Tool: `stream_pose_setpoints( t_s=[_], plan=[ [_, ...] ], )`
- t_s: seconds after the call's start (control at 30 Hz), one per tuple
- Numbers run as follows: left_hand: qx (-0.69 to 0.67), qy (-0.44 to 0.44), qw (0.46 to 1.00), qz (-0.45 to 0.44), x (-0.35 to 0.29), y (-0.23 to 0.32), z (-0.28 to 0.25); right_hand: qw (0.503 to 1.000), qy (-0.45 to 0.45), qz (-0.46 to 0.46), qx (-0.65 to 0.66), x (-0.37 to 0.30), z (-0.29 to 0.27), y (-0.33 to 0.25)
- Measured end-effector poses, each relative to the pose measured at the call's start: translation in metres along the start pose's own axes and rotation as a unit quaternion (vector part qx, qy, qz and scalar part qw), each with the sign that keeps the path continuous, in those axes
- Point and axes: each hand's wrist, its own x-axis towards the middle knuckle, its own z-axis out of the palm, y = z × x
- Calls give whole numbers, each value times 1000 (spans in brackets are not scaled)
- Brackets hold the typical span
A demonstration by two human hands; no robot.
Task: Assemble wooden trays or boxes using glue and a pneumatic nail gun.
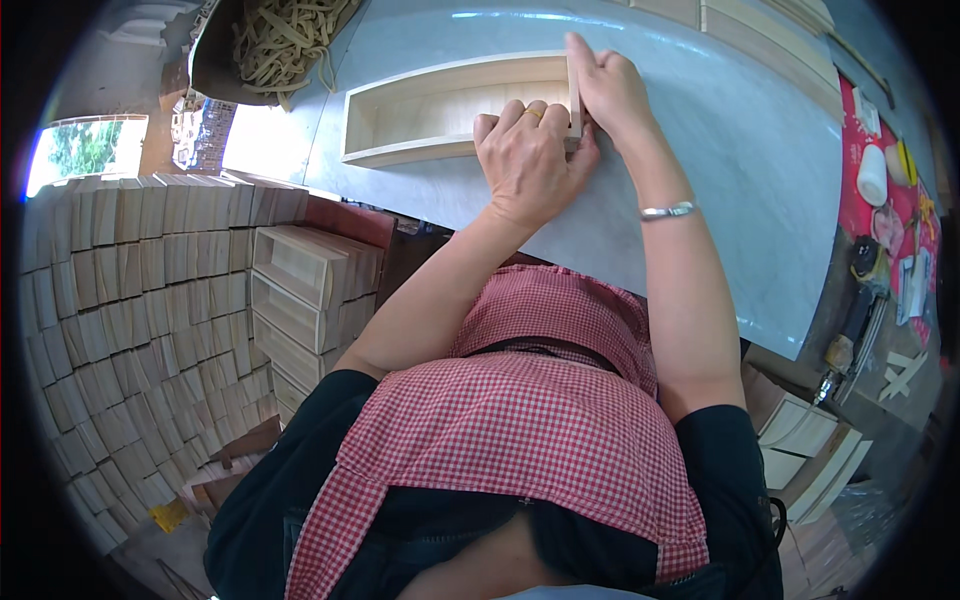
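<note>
A long, shallow, open-topped wooden box (400,153) of pale wood lies on the grey-blue tabletop (700,180). My left hand (532,165) is closed over its near wall towards the right end, with the fingers hooked inside. At that same end, my right hand (613,95) presses against the outside of the short end panel (574,92). Its fingers are curled and one digit stretches along the panel's far part. Where the two hands meet at the near right corner, the fingertips are partly hidden.
Tall stacks of similar wooden boxes (150,280) fill the left side. A container with tan elastic bands (285,45) stands at the far left of the table. On a side surface to the right lie a white bottle (871,176) and a power tool (858,315). Wooden boards (765,40) lie far right.
</note>
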Motion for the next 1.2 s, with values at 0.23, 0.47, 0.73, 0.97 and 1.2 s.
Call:
stream_pose_setpoints(
  t_s=[0.23, 0.47, 0.73, 0.97, 1.2],
  plan=[
    [11, -11, 1000, 21, 1, 0, -7, 994, -10, -4, 110, -28, -7, 13],
    [-17, -35, 999, 34, 2, 1, -15, 988, 29, -30, 148, -37, -1, 15],
    [-6, -43, 999, 21, 0, 0, -13, 978, 81, -38, 188, -43, 5, 21],
    [5, -50, 999, 20, 0, -2, -12, 978, 61, -73, 183, -44, 4, 27],
    [-5, -64, 998, 16, -1, 0, -16, 971, 54, -90, 214, -41, 1, 35]
  ],
)
